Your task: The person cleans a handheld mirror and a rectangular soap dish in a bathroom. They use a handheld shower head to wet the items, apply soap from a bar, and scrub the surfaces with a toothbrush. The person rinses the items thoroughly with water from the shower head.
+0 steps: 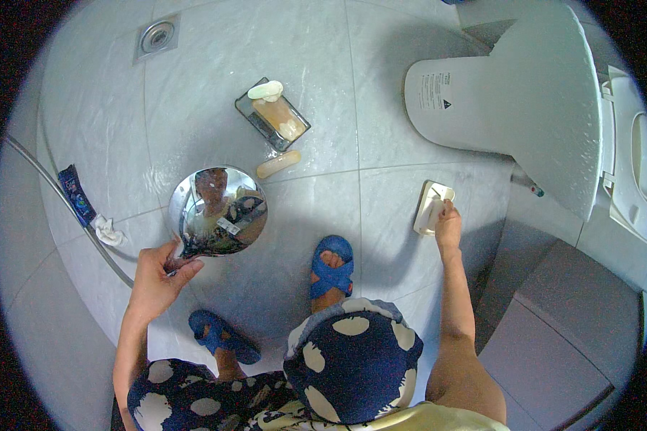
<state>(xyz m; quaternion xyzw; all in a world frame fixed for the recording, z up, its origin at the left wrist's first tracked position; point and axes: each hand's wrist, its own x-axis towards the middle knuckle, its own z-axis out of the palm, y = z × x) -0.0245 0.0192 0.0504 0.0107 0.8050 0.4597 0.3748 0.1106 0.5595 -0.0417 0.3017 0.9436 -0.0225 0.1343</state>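
Note:
My left hand [159,280] grips a chrome handheld shower head [221,210] near its neck, and the rounded shiny back faces up. At the right, my right hand [448,226] has its fingers closed on the near right side of a small white soap dish [425,213]; the fingertips are partly hidden. Between the hands and farther off, a dark-rimmed soap tray [262,127] lies on the wet floor. Inside it are a brownish bar of soap [275,116] and a pale green-white soap piece [265,90]. A yellowish soap bar [279,164] rests on the tiles beside the tray.
A white toilet [496,108] stands at the right. Left lie a metal shower hose [54,180], a dark blue packet [76,195] and crumpled tissue [109,230]. A floor drain [157,36] is far left. Blue slippers [331,264] are on my feet. A grey box-like unit [558,345] sits lower right.

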